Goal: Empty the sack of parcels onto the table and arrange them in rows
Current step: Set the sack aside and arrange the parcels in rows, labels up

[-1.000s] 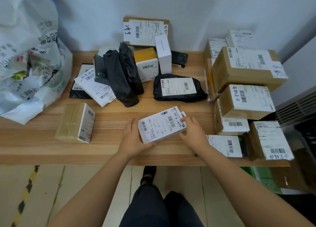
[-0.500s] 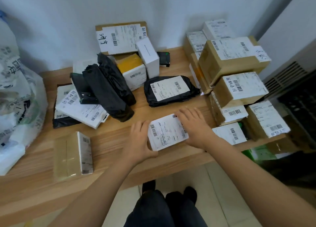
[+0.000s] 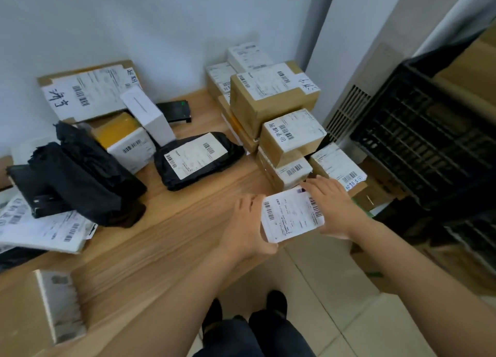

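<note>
The left grip (image 3: pixel 247 222) holds the near left side of a white labelled parcel (image 3: pixel 292 214), with its thumb curled at the lower corner. The right grip (image 3: pixel 335 209) lies with straight fingers along the parcel's far right edge. Held between the two, the parcel is label-up at the front right corner of the surface (image 3: pixel 188 222), its near end hanging over the floor. Both forearms reach forward and to the right.

A black lattice crate (image 3: pixel 429 141) stands off the surface on the right. Brown cardboard shows above and behind it, but I cannot tell what is inside.

Just beyond the parcel is a stack of brown boxes (image 3: pixel 273 96) against the wall, labels up. Left of the stack lies a black bag (image 3: pixel 198 158) with a white label. Farther left a heap of black bags (image 3: pixel 88 174) rests partly on a white mailer (image 3: pixel 45 227). A flat carton (image 3: pixel 88 90) leans on the wall behind them. One more box (image 3: pixel 40 311) sits at the front left.
</note>
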Demonstrator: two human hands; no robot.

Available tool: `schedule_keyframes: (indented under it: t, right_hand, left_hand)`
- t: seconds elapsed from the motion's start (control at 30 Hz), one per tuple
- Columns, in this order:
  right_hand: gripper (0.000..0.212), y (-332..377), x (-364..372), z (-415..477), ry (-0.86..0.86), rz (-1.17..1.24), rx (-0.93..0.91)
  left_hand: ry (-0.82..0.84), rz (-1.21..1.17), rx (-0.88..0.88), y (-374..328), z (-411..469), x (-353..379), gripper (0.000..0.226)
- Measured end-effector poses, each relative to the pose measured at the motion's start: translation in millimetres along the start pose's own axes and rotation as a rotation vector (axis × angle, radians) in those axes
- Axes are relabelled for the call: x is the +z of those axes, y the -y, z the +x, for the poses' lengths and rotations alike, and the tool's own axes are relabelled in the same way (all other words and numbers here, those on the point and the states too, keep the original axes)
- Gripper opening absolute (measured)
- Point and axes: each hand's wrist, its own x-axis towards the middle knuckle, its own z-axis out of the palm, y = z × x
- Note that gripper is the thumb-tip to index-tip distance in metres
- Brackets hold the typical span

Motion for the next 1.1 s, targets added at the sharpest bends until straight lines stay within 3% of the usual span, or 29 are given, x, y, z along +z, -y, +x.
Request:
schedule_keyframes:
  t: [0.37,0.43,0.57,0.67,0.8,0.97,1.1]
  right_hand:
    - [0.088,-42,19,32,0.04,-0.034,-0.2]
    - [0.079,-44,19,28,0.047,-0.022,-0.229]
    - [0.062,-31,6,23,0.05,0.009,-0.366]
    - [0.051,-5,-9,31,-0.004,-0.017,-0.459]
    - [0.036,42,-25,59,-0.105,-0.016,-0.552]
    - [0.037,100,-38,114,-0.142,-0.023,-0.562]
    - [0.045,134,-35,172,-0.095,-0.044,-0.465]
  left_hand:
    - [-0.036,-0.076,-0.268,-14,6,48,0.118]
    - [-0.066,-0.027,-0.267,-17,4,49,0.109]
    - [-0.312,0.12,-0.177,-22,-3,39,0.05]
    - [-0.452,0.346,-0.135,-20,-11,16,0.026]
    - [-0.475,0.556,-0.185,-2,-31,-24,0.018]
    - [-0.427,0.623,-0.333,52,-47,-72,0.019]
    - [-0.418,0.612,-0.376,96,-45,-98,0.017]
